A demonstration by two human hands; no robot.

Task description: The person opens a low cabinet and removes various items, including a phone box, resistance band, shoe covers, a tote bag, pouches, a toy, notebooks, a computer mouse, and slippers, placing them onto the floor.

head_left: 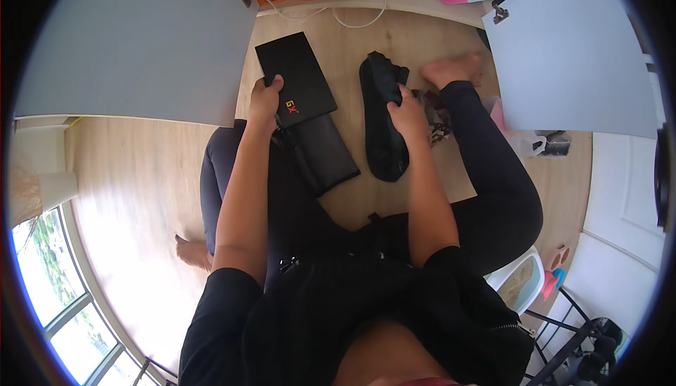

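Note:
My left hand [265, 104] grips the lower left edge of a flat black box [303, 69] with a red and yellow GX logo, thumb on top. Below and partly under that box lies a black leather-like pouch [325, 152] on the floor. My right hand [410, 115] is closed on the right side of a long black fabric pouch [380, 122], its upper end folded and rumpled. Whether this pouch rests on the floor or is slightly lifted, I cannot tell. A crumpled patterned item [435, 115] sits beside my right hand, partly hidden by it.
Two cabinet doors stand open, a left door [141, 41] and a right door [574, 55]. Behind, a shelf [451, 13] holds cables and packages, with a white cord [362, 25] hanging down. A plastic bag [524, 143] lies beyond my bent leg [503, 175]. A white tub [520, 280] stands behind it.

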